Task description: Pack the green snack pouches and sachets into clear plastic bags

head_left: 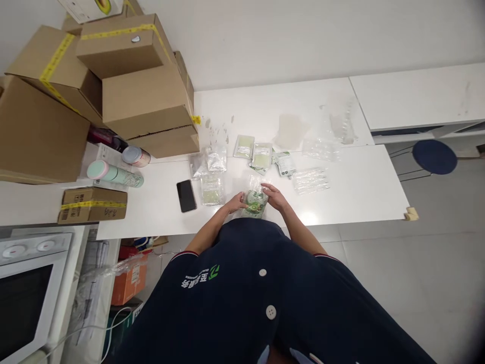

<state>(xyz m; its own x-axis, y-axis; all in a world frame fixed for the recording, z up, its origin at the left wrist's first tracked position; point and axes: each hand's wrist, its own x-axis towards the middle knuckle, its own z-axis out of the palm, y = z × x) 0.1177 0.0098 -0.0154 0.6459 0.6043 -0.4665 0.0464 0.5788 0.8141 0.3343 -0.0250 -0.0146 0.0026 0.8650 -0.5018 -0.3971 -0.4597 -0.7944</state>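
Observation:
A green-and-white printed packet (255,202) with clear plastic at its top lies close to my body at the table's near edge. My left hand (236,202) grips its left side, thumb over the front. At its upper right corner, the fingers of my right hand (275,196) are closed on the edge. Just beyond are two flat, pale-green packs with white labels, one pack (244,146) to the left of the other pack (261,155). Left of my left hand, a clear bag (211,189) has pale-green contents.
A black phone (186,195) lies on the white table (364,197). Cardboard boxes (147,96) are stacked at the left, near a mint-green bottle (115,173). Clear plastic wrappers (311,180) lie to the right. A microwave (30,293) stands lower left, and a dark blue stool (434,156) at right.

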